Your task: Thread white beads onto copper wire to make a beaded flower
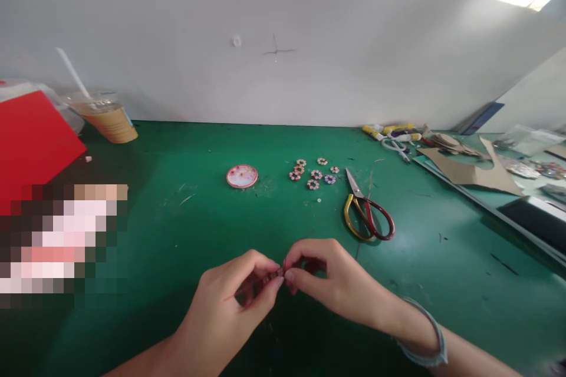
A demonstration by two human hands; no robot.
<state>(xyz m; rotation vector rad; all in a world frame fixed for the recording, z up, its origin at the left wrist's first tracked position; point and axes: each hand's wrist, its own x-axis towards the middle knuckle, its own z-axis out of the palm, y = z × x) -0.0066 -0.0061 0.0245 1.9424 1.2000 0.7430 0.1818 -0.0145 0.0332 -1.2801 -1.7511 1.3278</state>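
Note:
My left hand [234, 300] and my right hand [329, 283] meet low over the green table [177, 235], fingertips pinched together on a tiny dark reddish piece [279, 273] between them. A thin reddish strand runs from it across my left palm. I cannot make out what the piece is. Beyond my hands lie several small bead flowers [315, 172], a round pink dish [242, 176] to their left, and scissors [366, 212] with yellow and dark red handles to their right. A pale bangle [427, 336] sits on my right wrist.
An iced drink cup with a straw [104, 115] stands at the back left beside a red sheet [30, 144]. Glue tubes and small snips [393, 134], cardboard cutouts [473, 165] and bags of beads lie at the back right. A white wall closes the far edge.

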